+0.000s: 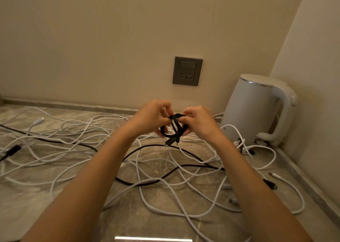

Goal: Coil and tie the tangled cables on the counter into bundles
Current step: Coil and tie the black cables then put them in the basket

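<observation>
Left hand [152, 116] and right hand [197, 121] pinch a coiled black cable [174, 129] above the grey marble table [36, 195], over tangled white cables [77, 129], near a white plastic kettle [257, 109].

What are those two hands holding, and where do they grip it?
A small coiled black cable: the left hand pinches its left side, the right hand its right.

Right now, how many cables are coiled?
1: the black coil, gripped by the left hand and right hand. White cables lie loose; more may be hidden.
</observation>
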The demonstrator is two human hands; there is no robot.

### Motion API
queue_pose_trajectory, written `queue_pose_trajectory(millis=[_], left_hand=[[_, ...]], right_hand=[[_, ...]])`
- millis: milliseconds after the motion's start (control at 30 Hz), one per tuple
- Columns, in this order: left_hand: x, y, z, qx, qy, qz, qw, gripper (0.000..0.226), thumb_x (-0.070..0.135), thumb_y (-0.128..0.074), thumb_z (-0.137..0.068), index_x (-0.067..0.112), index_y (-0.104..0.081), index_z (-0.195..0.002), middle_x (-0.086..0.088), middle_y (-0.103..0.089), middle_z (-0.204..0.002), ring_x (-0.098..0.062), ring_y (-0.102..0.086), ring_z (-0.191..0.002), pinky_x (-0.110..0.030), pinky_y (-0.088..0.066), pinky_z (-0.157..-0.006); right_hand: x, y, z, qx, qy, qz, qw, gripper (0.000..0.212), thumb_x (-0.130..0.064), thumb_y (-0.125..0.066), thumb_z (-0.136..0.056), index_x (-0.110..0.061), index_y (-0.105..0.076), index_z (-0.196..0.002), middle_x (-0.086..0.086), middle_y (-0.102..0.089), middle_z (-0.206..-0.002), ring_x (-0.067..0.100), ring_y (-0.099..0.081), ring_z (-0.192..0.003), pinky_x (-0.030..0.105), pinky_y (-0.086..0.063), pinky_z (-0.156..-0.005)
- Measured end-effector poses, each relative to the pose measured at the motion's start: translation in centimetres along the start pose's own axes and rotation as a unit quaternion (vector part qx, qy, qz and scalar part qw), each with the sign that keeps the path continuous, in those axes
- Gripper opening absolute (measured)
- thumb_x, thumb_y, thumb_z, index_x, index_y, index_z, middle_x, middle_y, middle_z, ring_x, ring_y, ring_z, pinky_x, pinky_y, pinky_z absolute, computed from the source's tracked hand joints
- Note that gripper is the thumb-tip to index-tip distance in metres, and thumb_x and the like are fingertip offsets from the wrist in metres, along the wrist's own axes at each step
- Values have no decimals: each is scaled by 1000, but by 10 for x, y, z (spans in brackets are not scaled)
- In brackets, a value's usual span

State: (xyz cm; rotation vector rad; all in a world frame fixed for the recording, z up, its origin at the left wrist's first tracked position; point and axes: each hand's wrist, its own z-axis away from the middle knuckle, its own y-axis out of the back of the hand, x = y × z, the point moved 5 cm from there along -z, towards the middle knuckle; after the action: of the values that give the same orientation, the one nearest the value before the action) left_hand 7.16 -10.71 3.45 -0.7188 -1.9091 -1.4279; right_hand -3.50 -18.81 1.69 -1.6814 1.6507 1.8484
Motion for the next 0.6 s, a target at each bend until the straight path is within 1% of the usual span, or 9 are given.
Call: queue_pose_trajectory(millis=[33, 100, 167, 200, 267, 367, 433, 500, 600], left_hand=[[0, -1, -1, 4, 2, -5, 1000, 20, -1, -59, -86, 15, -50, -77, -8, -59, -81, -20, -66, -67, -32, -58, -51], [0, -2, -1, 12, 4, -2, 1000, 17, 0, -58, -87, 13, -52, -79, -8, -59, -80, -18, -65, -66, -31, -58, -52], [1, -1, -2, 27, 6, 19, 999, 11, 2, -59, -87, 12, -55, -89, -9, -61, -83, -17, -65, -68, -31, -58, -54], [1, 1, -1, 37, 9, 26, 999, 16, 4, -61, -86, 12, -55, -98, -9, -61, -86, -18, -65, -71, -31, -59, -57], [-3, 5, 2, 54, 33, 31, 997, 31, 6, -62, -85, 12, -51, -113, -11, -61, -92, -20, -66, -76, -31, -59, -62], [-10, 13, 13, 59, 80, 39, 994, 26, 4, -62, -86, 1, -56, -111, -15, -66, -89, -21, -68, -73, -28, -59, -62], [-11, 25, 25, 76, 85, 27, 993, 21, 5, -62, -86, 0, -63, -106, -13, -68, -83, -18, -69, -69, -23, -58, -60], [-10, 37, 38, 104, 76, 10, 992, 18, 7, -62, -86, 3, -67, -103, -8, -68, -78, -13, -67, -65, -17, -56, -56], [-6, 53, 61, 139, 68, -8, 988, 14, 7, -62, -87, 3, -70, -97, -10, -70, -79, -13, -66, -62, -17, -54, -57]], right_hand=[[0, 0, 0, 0, 0, -2, 1000, 23, -1, -59, -89, -12, -56, -69, 9, -58, -61, 12, -62, -46, 21, -52, -46], [2, 1, 1, 11, 3, -8, 1000, 20, -2, -59, -89, -9, -58, -71, 11, -59, -63, 13, -63, -47, 25, -55, -48], [0, 6, 3, 32, 10, -26, 999, 8, -2, -61, -88, -3, -63, -80, 16, -62, -69, 20, -65, -55, 28, -57, -51], [-2, 8, 5, 39, 14, -40, 998, 2, -1, -62, -87, -1, -64, -86, 19, -63, -73, 22, -66, -58, 26, -57, -51], [-8, 10, 8, 43, 13, -72, 996, 5, -1, -62, -87, -1, -63, -92, 20, -65, -79, 21, -66, -62, 22, -56, -52], [-20, 4, 13, 33, 13, -91, 995, 14, 0, -60, -88, -8, -59, -100, 22, -65, -84, 23, -67, -68, 23, -57, -54], [-33, -4, 17, 20, 42, -45, 998, 21, -3, -60, -89, -15, -60, -107, 16, -65, -80, 24, -68, -66, 24, -57, -53], [-49, -13, 23, 26, 96, 37, 994, 18, -7, -59, -91, -10, -66, -108, 9, -65, -74, 28, -68, -64, 26, -56, -53], [-76, -28, 34, 55, 204, 189, 959, 19, -5, -51, -93, 0, -70, -97, 17, -69, -82, 33, -66, -72, 40, -52, -66]])
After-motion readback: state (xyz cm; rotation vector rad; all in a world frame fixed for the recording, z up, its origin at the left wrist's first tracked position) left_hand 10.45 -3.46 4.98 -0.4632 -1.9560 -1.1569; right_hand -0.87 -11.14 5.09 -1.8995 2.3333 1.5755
